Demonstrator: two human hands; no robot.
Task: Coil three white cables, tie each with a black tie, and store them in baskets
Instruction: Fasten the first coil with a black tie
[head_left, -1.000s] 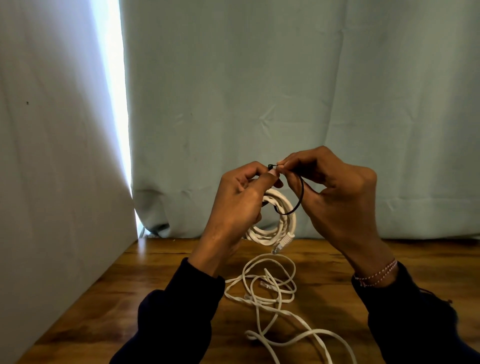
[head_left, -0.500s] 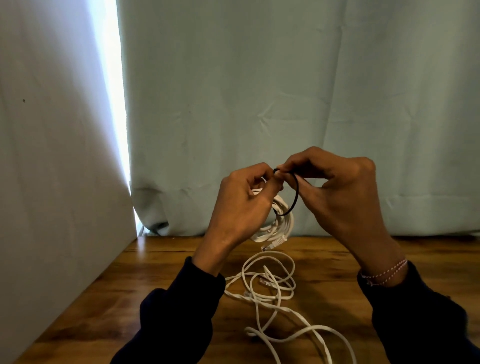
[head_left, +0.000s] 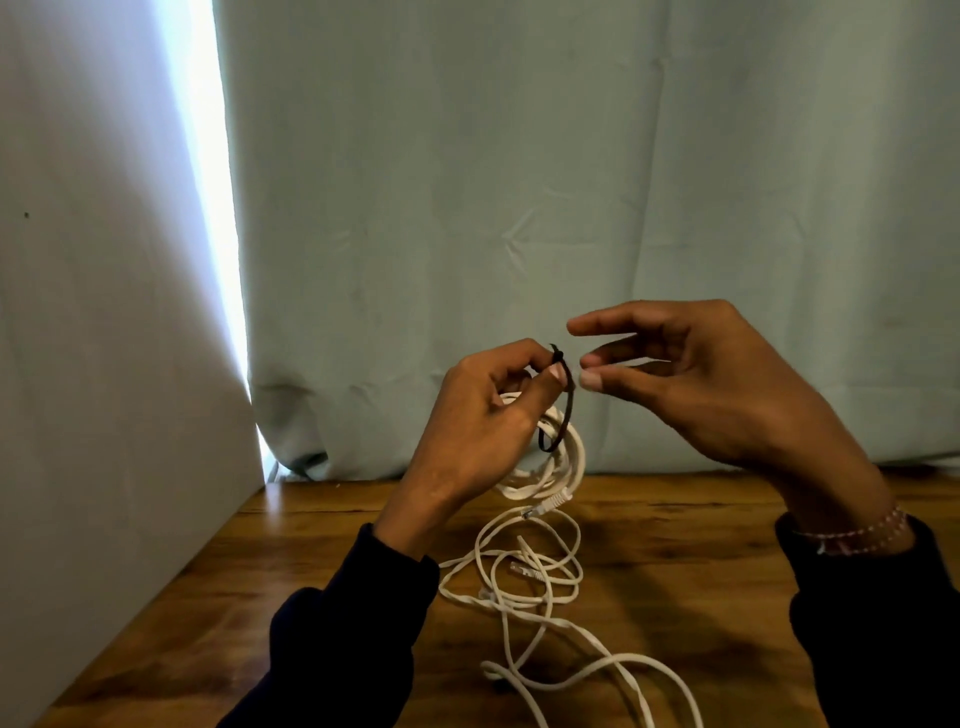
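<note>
Cables come first: 1 white coil (head_left: 550, 467) hangs in the air under the left hand (head_left: 483, 421), which pinches the black tie (head_left: 563, 410) looped round it. The right hand (head_left: 711, 384) floats at 3 o'clock of the tie, fingers spread, holding nothing. The tie looks not pulled tight yet. More loose cable (head_left: 524, 582) lies at 6 o'clock on the wooden table (head_left: 701, 571), not coiled. No baskets show. A pale curtain (head_left: 519, 182) hangs behind.

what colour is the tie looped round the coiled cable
Black, clearest in the head view: the tie loops round the white coiled cable.
</note>
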